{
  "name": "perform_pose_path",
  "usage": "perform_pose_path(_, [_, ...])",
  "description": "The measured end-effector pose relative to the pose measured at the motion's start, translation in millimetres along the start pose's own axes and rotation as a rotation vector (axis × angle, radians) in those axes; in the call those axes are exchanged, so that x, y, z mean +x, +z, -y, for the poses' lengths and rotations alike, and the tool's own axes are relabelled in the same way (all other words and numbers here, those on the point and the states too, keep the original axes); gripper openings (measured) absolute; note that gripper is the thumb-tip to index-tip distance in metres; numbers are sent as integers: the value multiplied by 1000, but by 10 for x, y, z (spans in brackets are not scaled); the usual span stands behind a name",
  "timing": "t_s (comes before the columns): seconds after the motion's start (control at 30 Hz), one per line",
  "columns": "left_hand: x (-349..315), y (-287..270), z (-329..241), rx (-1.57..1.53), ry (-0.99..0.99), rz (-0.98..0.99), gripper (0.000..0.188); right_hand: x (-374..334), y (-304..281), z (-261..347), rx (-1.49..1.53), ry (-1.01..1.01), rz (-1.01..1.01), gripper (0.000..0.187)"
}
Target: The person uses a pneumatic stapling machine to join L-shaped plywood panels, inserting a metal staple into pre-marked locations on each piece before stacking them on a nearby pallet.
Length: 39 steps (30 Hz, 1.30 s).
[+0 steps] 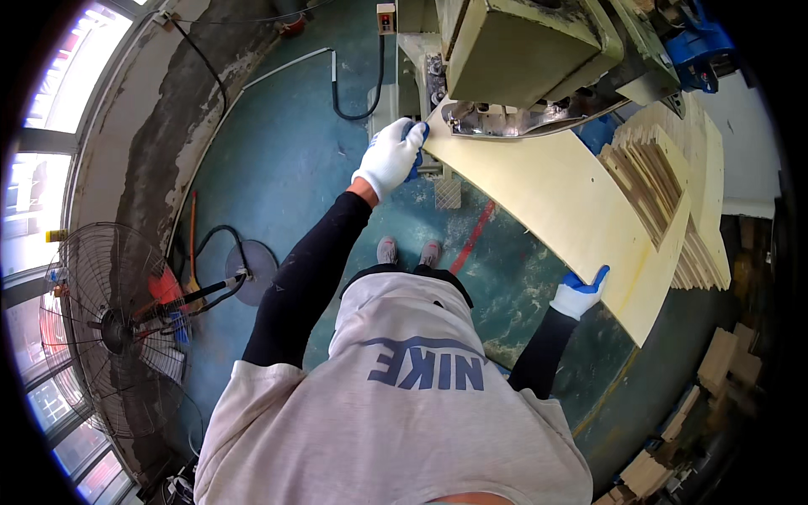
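A long, pale plywood panel (555, 189) slopes from the green machine (530, 55) down to the right. Its upper left end lies under the machine's curved metal guard (505, 122). My left hand (390, 158), in a white glove with blue palm, is closed at that end, right beside the guard. Along the panel's near edge, toward the lower right, my right hand (578, 293) grips from below with the thumb up against the edge. The undersides of both grips are partly hidden. Behind the panel stands a stack of similar cut panels (644, 164).
A large wire floor fan (114, 328) stands at the left by the windows. A cable hangs from a switch box (385, 18) near the machine. Wood offcuts (718, 362) lie at the lower right. A red line (473, 236) marks the green floor.
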State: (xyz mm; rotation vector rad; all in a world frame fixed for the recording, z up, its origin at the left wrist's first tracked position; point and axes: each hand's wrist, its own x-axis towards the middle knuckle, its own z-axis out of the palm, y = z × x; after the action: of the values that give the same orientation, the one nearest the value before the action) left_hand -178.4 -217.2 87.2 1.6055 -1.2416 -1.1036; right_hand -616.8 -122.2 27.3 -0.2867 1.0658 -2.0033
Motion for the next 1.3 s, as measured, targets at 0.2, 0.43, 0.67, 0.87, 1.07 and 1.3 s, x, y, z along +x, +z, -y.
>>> perform_pose_path(0.2, [29, -114, 133, 64, -24, 121, 45, -202, -54, -53, -141, -78, 33, 45])
perform_pose_path(0.43, [74, -113, 165, -9, -77, 233, 47, -232, -174, -94, -15, -53, -60, 44])
perform_pose_path(0.67, [9, -144, 132, 92, -55, 191, 40, -241, -78, -91, -61, -71, -132, 45])
perform_pose_path(0.87, [128, -123, 149, 121, -42, 218, 41, -181, -73, -35, -11, -43, -102, 45])
perform_pose_path(1.07, [107, -195, 180, 101, 62, 191, 35, -225, 57, -37, 0, -33, -100, 46])
perform_pose_path(1.3, [-847, -1094, 353, -175, -267, 363, 29, -787, 152, -84, -179, 48, 48, 44])
